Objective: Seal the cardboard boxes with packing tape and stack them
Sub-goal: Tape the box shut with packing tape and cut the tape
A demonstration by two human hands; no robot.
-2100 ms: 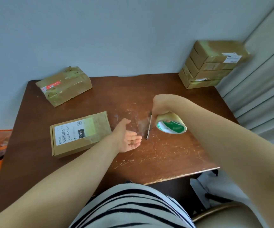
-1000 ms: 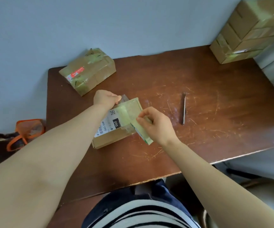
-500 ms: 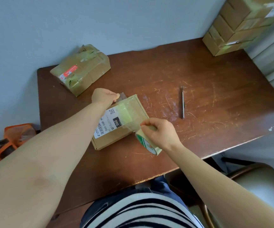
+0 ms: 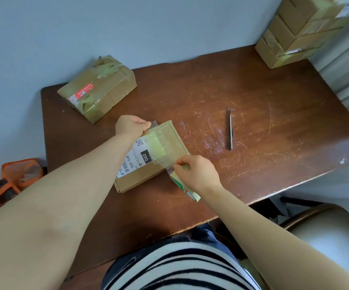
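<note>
Head: right grip [image 4: 198, 173] holds tape roll [image 4: 187, 190] beside box [image 4: 140, 176].

L hand [image 4: 130, 126]: 2 s back lay palm-up on table; now we see it pinching the tape strip [image 4: 163, 143] end at far edge of box [image 4: 140, 176].
R hand [image 4: 198, 174]: was by metal tool [image 4: 230, 130] w/ tape roll [image 4: 185, 188]; now at box's near-right corner, gripping roll.
Tape strip: not on box before; now stretched over box top btwn both hands.
Box: untouched before; we see it turned, slanted.
</note>
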